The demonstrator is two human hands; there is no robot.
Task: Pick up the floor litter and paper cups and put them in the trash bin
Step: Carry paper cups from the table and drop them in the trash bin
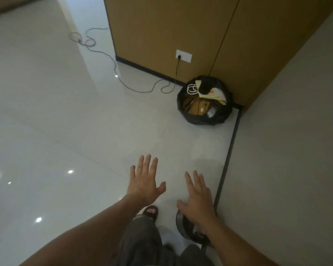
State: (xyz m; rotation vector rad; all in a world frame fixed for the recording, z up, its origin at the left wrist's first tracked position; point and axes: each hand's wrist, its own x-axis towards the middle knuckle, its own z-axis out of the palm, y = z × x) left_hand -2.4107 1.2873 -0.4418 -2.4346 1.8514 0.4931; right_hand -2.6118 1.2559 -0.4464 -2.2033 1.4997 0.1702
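Your left hand (145, 181) and right hand (197, 198) hang empty, fingers spread, short of the trash bin (204, 100) against the brown panel (181, 25); no floor litter shows, so next you likely must search.

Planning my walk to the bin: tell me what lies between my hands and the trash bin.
Head view: only bare floor from the left hand and right hand to the trash bin; the cable lies further left.
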